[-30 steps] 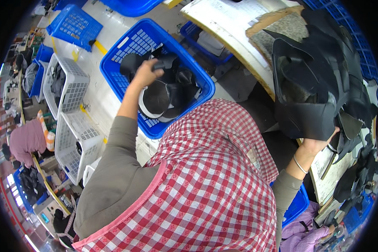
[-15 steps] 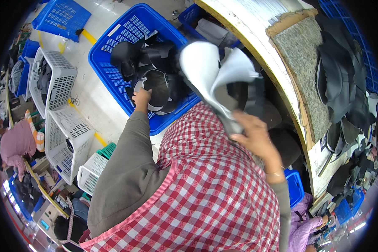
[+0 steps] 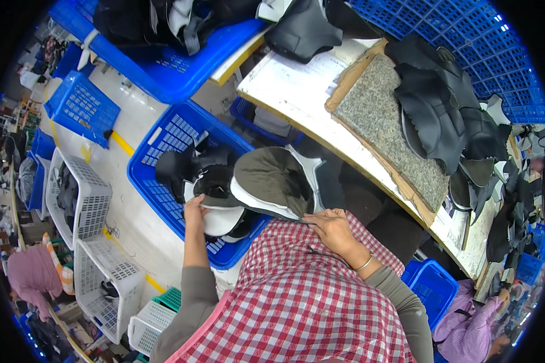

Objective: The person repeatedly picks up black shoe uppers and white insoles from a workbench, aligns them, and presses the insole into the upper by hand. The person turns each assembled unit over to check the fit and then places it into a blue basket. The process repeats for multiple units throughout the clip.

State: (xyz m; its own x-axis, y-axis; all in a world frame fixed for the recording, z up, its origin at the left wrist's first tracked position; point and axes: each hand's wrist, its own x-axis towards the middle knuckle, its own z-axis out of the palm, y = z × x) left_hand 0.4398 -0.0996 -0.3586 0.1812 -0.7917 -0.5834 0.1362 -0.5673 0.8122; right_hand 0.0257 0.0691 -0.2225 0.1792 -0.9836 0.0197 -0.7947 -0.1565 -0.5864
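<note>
Over on the left of the frame we see a white basket [image 3: 122, 266] on the floor. Next comes a big blue basket [image 3: 171, 130], left of the middle, with black pieces [image 3: 174, 169] inside. Our left hand [image 3: 195, 215] is over its near side. Its fingers are nearly closed, pinching the left edge of a white and dark piece [image 3: 223, 221], low in the blue basket. Just right of that, in the middle of the frame, is a dark green piece with a white rim [image 3: 271, 172], tipped up so we see its inside. We cannot tell if the two pieces touch or if one just hides part of the other. Our right hand [image 3: 336, 230] has its fingers close together on the near edge of the green one. Both hands hold only by an edge, so we think a piece could slip and drop if a pinch gets loose. The loose flaps could catch on the basket rim or on the other piece, since they sit so close. A hard pull could bend the soft edge. Further right, the desk [image 3: 293, 78] has a rough grey board [image 3: 378, 103], and dark shaped parts [image 3: 433, 118] lie in a heap there that could slide if bumped.
</note>
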